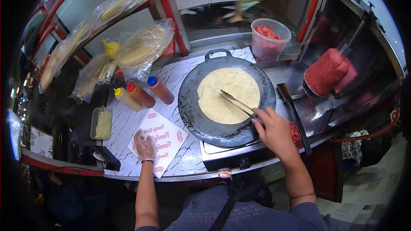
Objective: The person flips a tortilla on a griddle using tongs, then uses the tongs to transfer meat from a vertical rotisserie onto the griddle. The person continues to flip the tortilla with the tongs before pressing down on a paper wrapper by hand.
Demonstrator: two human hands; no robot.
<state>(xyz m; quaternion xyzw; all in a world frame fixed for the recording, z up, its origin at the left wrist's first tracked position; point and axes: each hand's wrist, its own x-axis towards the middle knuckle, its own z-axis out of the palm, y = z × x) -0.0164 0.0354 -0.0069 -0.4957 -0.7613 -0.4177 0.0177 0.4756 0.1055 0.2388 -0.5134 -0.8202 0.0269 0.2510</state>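
Observation:
My right hand is closed round a pair of metal tongs. The tips of the tongs rest on a round, pale tortilla lying flat on a dark, round griddle pan. My left hand, in a clear plastic glove, lies with its fingers out on a sheet of printed wrapping paper. This paper is spread on the marbled counter to the left of the pan. Beneath the pan stands a steel gas stove with a black knob.
Sauce bottles and a tub of shredded food stand at the left. Bagged flatbreads sit on shelves. A bucket of reddish pieces, a meat spit and a dark long-handled tool are to the right.

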